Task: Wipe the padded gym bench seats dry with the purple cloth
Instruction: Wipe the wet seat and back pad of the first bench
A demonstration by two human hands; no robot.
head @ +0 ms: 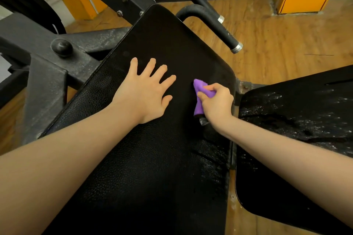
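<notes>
From where I watched, the left hand point(142, 93) lay flat on the long black padded leather bench seat point(152, 158), fingers straight and spread, gripping nothing. The right hand point(215, 103), at three o'clock from the left and a little apart from it, had its fingers curled round the small crumpled purple cloth point(200, 93), pressing it against the pad near the pad's right edge. The cloth stuck out of the fist towards eleven o'clock and hung below it towards seven. Wet droplets glistened on the pad at five o'clock from the cloth. A second black padded seat point(294, 120), at three o'clock from the first and split from it by a narrow gap, was speckled with water. A curved black metal handle with a silver end cap point(215, 21) stood at twelve o'clock above the wooden floor point(277, 34).
</notes>
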